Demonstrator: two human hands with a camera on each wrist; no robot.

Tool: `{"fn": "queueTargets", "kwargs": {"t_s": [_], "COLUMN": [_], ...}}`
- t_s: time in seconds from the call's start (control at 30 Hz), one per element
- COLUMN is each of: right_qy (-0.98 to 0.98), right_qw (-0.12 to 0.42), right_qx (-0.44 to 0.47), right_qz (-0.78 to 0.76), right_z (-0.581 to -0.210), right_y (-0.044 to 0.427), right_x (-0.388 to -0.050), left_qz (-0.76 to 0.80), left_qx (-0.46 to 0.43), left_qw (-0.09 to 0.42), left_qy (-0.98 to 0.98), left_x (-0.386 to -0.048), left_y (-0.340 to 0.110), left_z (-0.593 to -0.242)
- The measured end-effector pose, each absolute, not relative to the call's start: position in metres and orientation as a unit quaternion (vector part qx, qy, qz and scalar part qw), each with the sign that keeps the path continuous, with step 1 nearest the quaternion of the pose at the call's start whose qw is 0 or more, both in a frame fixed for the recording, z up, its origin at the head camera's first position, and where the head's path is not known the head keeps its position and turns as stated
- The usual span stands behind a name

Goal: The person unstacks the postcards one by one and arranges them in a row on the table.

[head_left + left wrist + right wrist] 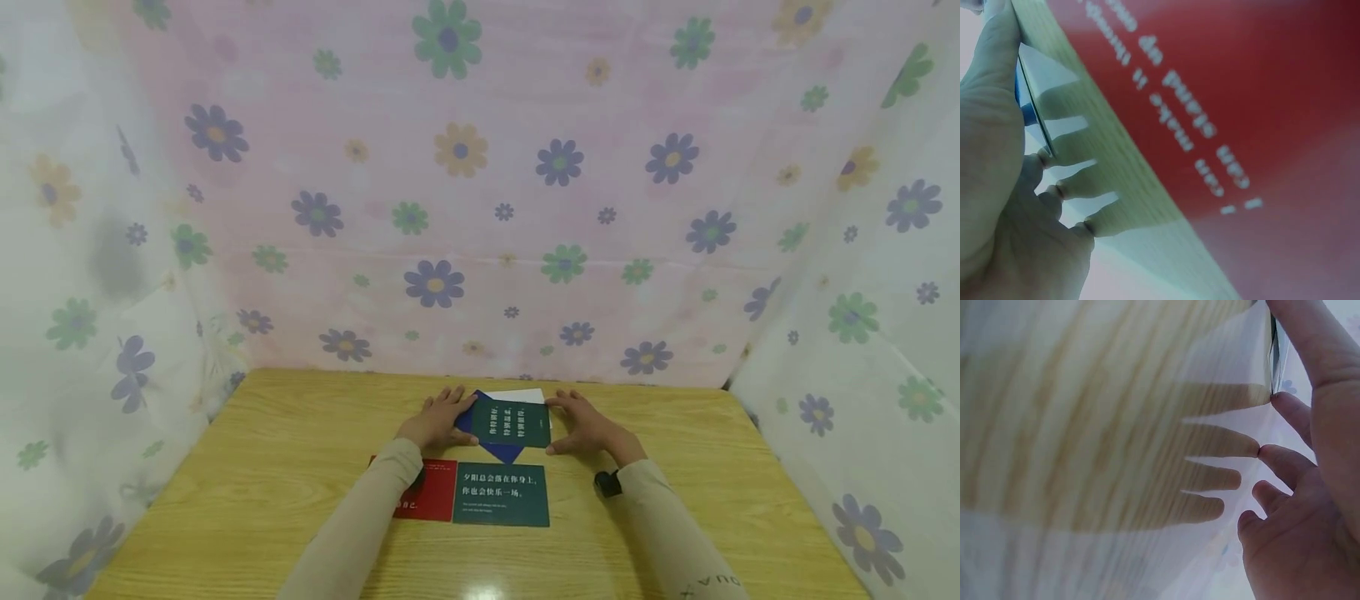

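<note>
A dark green card (517,423) with white writing lies over a blue card (504,452) turned at an angle and a white card (517,395), towards the back of the table. My left hand (435,421) is at the left side of this pile, thumb and fingers spread apart and touching it. At the right edge, my right hand (592,429) has its thumb and index finger near the green card's two corners. In the right wrist view, the index fingertip (1280,400) meets a card's thin edge. Fingers of both hands are fairly straight.
Nearer to me, a red card (438,492) and a second green card (501,495) lie side by side; my left sleeve covers part of the red one. The wooden table (247,467) is enclosed by flower-patterned cloth (495,317) at the back and sides.
</note>
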State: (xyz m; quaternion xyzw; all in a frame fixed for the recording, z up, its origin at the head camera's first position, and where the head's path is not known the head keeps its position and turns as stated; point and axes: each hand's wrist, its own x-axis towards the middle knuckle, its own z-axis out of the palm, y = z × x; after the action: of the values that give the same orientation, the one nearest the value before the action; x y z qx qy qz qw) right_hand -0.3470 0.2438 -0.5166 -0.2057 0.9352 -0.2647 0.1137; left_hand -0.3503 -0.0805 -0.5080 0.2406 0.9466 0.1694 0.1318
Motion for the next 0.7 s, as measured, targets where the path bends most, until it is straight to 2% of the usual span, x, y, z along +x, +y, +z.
{"fn": "queueTargets", "kwargs": {"t_s": [0.7], "right_qy": [0.930], "right_qw": [0.042], "right_qx": [-0.228], "right_qz": [-0.285], "right_z": [-0.514], "right_y": [0.242], "right_x": [-0.334], "left_qz": [0.157], "left_qx": [0.240], "left_qw": [0.137], "left_qy": [0.948], "left_x": [-0.349], "left_y": [-0.079], "left_z": [-0.505]}}
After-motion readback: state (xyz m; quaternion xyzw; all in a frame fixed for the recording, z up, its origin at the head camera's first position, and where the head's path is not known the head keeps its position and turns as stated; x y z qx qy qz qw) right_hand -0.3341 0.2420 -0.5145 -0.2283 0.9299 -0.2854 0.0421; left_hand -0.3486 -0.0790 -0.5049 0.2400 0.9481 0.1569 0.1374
